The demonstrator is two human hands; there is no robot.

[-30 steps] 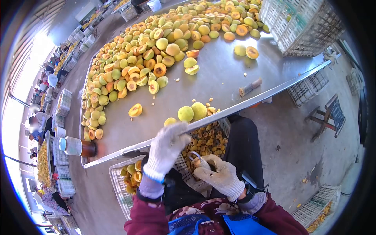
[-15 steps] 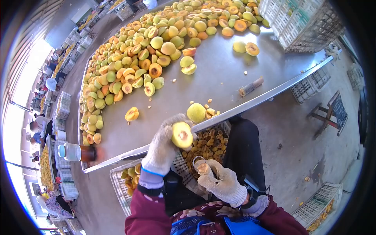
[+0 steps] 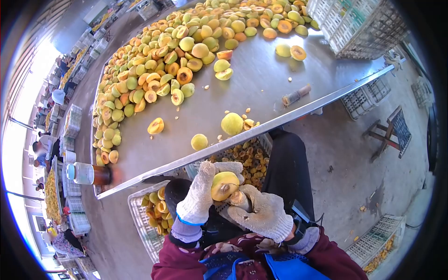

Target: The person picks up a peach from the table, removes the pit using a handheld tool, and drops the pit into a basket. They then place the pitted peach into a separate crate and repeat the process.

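My left hand [image 3: 198, 198], in a pale knit glove, grips a yellow-green peach half [image 3: 225, 183] with its cut side toward my right hand. My gloved right hand [image 3: 266, 214] is closed around a pitting tool with a thick tan handle [image 3: 240, 200]. The tool's end meets the cut face by the stone hollow; its blade is hidden there. Below both hands, a crate [image 3: 268, 142] between my knees holds brownish stones and scraps. Near the table edge lie a peach half [image 3: 199, 142] and a rounder yellow-green peach piece [image 3: 232, 123] beside loose kernels.
A large heap of peach halves [image 3: 154, 70] covers the far side of the metal table [image 3: 186, 116]. On it also stand a bottle [image 3: 88, 173], a white crate [image 3: 357, 28] and a wrapped handle [image 3: 296, 94]. Another crate [image 3: 140, 205] of halves sits at lower left; a stool [image 3: 392, 130] stands right.
My left hand has come down from the table edge, bringing the peach half against the tool in my right hand. A peach half now shows on the table where that hand was.
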